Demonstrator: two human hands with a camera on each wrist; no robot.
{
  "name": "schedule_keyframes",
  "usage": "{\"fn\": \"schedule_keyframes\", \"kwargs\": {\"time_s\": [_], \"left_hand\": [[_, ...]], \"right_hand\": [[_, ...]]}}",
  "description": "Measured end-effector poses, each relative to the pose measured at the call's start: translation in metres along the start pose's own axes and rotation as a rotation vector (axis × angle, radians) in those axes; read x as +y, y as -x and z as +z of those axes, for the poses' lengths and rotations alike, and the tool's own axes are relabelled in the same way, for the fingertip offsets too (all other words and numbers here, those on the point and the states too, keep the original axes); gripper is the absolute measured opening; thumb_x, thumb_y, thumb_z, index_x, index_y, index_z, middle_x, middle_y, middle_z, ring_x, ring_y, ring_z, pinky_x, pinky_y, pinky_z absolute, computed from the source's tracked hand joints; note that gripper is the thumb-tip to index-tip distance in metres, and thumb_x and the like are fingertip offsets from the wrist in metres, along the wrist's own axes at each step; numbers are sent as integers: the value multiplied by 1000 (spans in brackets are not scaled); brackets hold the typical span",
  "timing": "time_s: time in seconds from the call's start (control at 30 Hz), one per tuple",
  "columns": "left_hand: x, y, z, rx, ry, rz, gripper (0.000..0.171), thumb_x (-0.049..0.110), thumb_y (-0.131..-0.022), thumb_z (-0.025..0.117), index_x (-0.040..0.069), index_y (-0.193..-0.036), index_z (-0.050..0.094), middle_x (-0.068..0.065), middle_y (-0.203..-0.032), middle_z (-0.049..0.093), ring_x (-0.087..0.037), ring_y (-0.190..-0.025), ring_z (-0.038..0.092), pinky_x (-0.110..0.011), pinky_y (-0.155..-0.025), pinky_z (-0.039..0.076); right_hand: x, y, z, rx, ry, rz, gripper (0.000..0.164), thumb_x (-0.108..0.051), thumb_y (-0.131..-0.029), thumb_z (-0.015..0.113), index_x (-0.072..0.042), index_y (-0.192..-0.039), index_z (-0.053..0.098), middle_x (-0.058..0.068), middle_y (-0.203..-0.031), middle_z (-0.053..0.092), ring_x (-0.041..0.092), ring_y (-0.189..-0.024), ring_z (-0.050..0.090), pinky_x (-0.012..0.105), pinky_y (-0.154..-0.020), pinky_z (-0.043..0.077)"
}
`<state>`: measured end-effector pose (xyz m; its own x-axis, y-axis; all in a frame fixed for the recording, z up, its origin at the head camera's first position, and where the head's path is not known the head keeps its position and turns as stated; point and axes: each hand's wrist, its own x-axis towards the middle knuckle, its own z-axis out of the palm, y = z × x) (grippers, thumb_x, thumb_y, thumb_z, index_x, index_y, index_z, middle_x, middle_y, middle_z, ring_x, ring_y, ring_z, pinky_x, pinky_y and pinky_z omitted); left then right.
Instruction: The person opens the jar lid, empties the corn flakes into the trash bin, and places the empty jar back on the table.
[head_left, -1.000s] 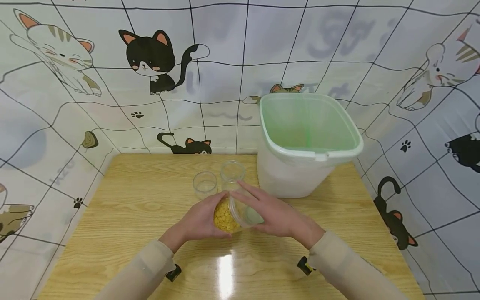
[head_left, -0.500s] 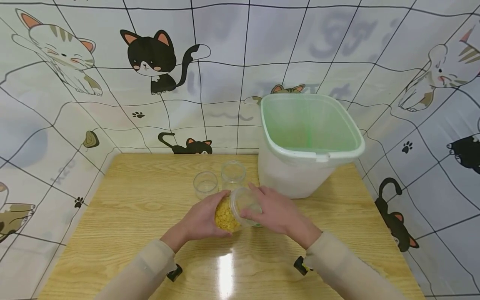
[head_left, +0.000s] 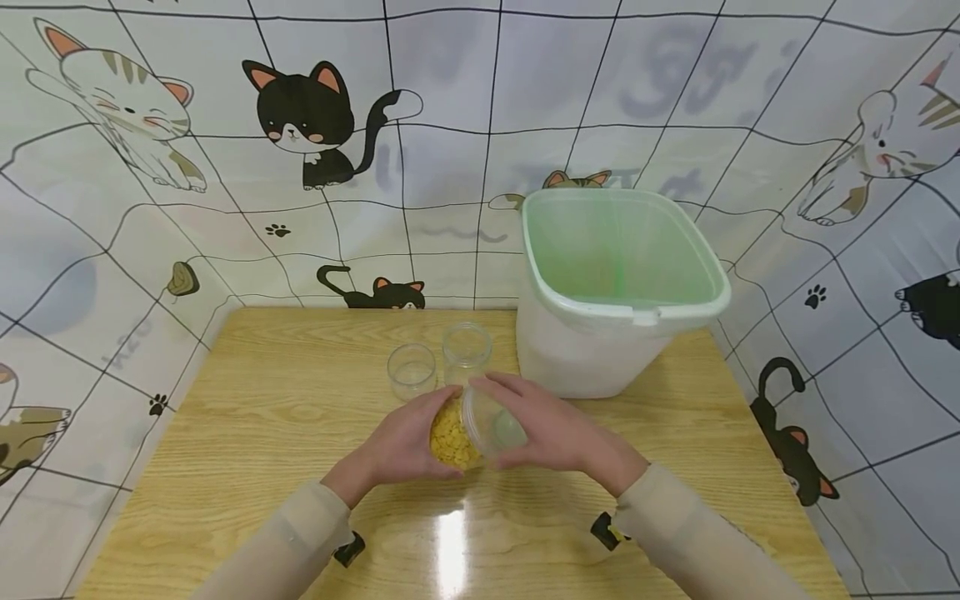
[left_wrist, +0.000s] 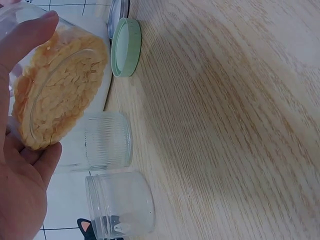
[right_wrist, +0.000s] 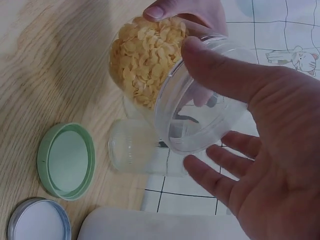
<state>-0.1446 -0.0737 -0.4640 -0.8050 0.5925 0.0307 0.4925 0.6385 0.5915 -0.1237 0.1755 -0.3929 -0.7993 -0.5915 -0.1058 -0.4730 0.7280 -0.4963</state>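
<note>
My left hand (head_left: 397, 442) grips a clear jar (head_left: 452, 433) of thin yellow flakes, thumb and fingers spread round its base end. The jar lies tilted on its side, clear end toward my right hand (head_left: 551, 429). That hand's thumb presses the rim of the clear lid (right_wrist: 164, 117) in the right wrist view, with its fingers curved along the other side. In the left wrist view, the flakes show packed against the jar's base. Beyond the hands stand a clear jar (head_left: 411, 371) and a ribbed clear jar (head_left: 467, 343), neither with a lid on top.
A tall white bin (head_left: 577, 358) with a pale green inside stands at the back right. On the table lie a green lid (right_wrist: 46, 167) and a silver-rimmed lid (right_wrist: 20, 215), near the bin. Cat-printed sheeting (head_left: 442, 167) rises behind the wooden table (head_left: 285, 392).
My right hand shifted its hold on the lid, its thumb coming over the lid's face and then back to the rim with the fingers spread. The left hand stays put with the jar.
</note>
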Motion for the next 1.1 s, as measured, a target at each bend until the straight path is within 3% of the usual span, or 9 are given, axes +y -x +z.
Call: {"fn": "schedule_keyframes", "kwargs": {"time_s": [0.17,0.3,0.4,0.53,0.6,0.7,0.9,1.1], "left_hand": [[0,0,-1,-4,6,-2,114,53,-58,89,18,-150,32,1,-141,53,-13,-120,54,-38,-100,49],[0,0,-2,-4,16,7,114,54,-59,88,18,-151,31,1,-141,52,-13,-120,54,-38,-100,49],[1,0,-2,6,12,20,114,54,-59,88,16,-151,31,1,-140,53,-13,-119,55,-39,-98,50],[1,0,-2,15,4,25,114,53,-59,88,15,-150,32,2,-138,53,-13,-117,55,-39,-97,50],[1,0,-2,13,7,20,114,53,-59,88,16,-150,32,2,-138,53,-13,-117,55,-39,-98,50],[1,0,-1,7,10,10,115,53,-59,88,16,-151,30,1,-139,53,-14,-119,54,-39,-99,49],[1,1,0,12,12,19,114,50,-59,89,16,-150,31,-1,-139,54,-15,-119,54,-40,-99,49],[2,1,0,16,2,38,113,50,-59,89,14,-150,32,-4,-141,53,-17,-123,54,-42,-101,48]], "right_hand": [[1,1,-1,-5,32,-57,109,-25,-72,86,-36,-155,18,6,-162,23,29,-144,33,47,-112,40],[-1,2,-5,-7,-1,-49,121,-32,-66,89,-33,-157,9,5,-165,11,32,-147,26,49,-113,37],[-3,1,-8,33,-9,25,113,-49,-74,81,-27,-158,9,8,-164,13,33,-147,26,51,-114,36],[-6,0,-7,61,26,186,100,-70,-84,56,-16,-157,15,16,-156,33,34,-141,38,50,-111,39],[-7,0,-4,41,28,247,101,-76,-84,50,-13,-157,19,19,-151,40,34,-136,44,50,-109,42],[-7,0,1,10,19,280,106,-80,-80,50,-12,-156,21,20,-147,44,34,-131,49,49,-105,45],[-5,-2,5,-1,-3,211,107,-72,-77,64,-13,-156,22,19,-143,48,30,-123,55,46,-99,49],[-3,-1,2,-15,-31,125,110,-66,-75,71,-13,-157,19,17,-151,40,31,-132,48,46,-106,45]]}}
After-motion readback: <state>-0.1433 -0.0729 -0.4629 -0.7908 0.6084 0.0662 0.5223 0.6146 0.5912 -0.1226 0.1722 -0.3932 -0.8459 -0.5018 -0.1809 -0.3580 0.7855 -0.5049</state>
